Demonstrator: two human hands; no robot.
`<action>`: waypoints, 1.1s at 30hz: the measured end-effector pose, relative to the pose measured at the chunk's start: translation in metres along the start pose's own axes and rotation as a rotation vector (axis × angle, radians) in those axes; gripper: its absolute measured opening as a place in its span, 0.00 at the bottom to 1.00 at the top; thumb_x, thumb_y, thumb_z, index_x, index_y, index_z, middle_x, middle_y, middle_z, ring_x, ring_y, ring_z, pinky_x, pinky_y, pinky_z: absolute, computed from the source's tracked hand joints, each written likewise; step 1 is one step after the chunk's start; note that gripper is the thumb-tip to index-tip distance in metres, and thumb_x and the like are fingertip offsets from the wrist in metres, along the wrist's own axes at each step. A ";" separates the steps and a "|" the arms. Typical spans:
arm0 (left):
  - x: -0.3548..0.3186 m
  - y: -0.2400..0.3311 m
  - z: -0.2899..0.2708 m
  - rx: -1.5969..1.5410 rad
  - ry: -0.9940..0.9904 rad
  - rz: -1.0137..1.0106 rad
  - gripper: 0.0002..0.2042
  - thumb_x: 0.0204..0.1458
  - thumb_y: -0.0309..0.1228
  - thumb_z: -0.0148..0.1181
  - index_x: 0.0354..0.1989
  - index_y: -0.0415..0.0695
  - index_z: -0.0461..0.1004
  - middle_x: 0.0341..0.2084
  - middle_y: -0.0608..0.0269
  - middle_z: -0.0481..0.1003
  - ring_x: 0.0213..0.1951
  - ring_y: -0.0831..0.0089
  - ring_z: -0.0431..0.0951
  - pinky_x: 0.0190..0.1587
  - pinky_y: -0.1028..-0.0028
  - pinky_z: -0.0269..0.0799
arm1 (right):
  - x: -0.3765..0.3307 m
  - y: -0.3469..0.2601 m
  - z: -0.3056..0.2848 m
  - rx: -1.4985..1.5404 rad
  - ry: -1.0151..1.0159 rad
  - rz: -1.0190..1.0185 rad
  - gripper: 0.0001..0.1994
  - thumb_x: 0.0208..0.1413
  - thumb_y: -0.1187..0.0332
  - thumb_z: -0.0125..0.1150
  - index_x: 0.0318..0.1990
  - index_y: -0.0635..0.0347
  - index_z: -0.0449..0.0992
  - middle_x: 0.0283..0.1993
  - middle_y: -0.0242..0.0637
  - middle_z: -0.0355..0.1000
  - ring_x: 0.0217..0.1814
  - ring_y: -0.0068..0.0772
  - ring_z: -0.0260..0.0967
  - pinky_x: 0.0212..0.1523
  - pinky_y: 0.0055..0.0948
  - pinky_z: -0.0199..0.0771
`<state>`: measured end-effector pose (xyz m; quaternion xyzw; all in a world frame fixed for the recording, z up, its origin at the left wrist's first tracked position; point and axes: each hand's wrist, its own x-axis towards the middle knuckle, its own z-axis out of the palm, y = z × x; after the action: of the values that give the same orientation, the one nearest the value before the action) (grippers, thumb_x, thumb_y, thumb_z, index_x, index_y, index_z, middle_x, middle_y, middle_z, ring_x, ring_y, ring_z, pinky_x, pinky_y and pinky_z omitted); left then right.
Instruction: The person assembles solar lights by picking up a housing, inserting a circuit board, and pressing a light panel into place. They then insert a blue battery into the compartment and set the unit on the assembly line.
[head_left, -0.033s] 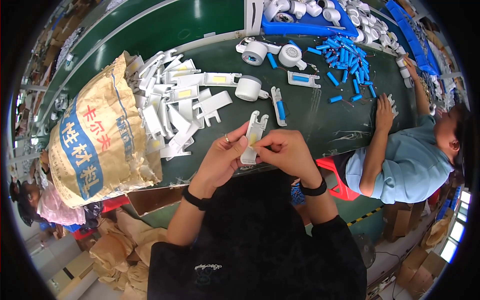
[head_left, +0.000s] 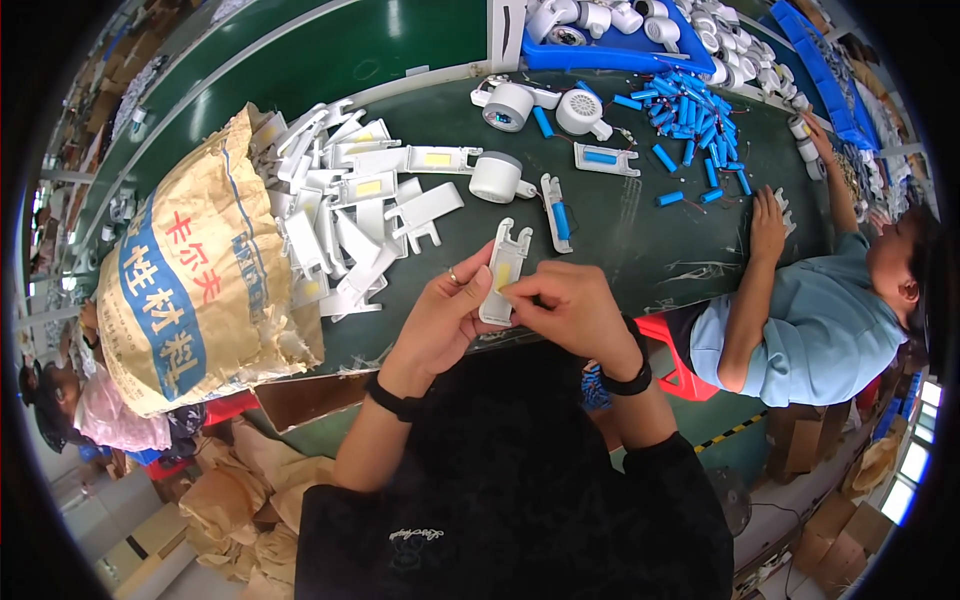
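Two hands meet by the edge of the bench (head_left: 680, 243): fingers of the left hand (head_left: 447, 312) hold a white plastic piece (head_left: 509, 246), and fingers of the right hand (head_left: 572, 308) pinch at its yellow patch (head_left: 502, 272), though I cannot tell if they grip it. A sideways tug could pull the patch crooked, and a loose left hold could drop the piece.

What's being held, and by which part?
The left hand grips a white plastic part by its left edge; the right hand is at its yellow patch.

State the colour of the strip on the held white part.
The strip is yellow, seen best in the head view.
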<state>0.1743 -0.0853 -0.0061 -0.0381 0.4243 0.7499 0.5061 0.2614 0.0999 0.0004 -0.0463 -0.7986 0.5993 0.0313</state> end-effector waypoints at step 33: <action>-0.110 -0.072 0.005 0.024 -0.263 0.139 0.24 0.68 0.35 0.53 0.71 0.43 0.62 0.54 0.56 0.78 0.51 0.67 0.82 0.54 0.61 0.82 | -0.129 -0.047 0.058 -0.234 0.236 -0.254 0.05 0.54 0.78 0.69 0.37 0.62 0.81 0.23 0.22 0.66 0.23 0.08 0.56 0.23 0.19 0.55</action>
<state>0.2862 -0.1529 0.0073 0.0959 0.3651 0.7765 0.5045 0.3822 0.0169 0.0300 -0.0186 -0.8528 0.4843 0.1945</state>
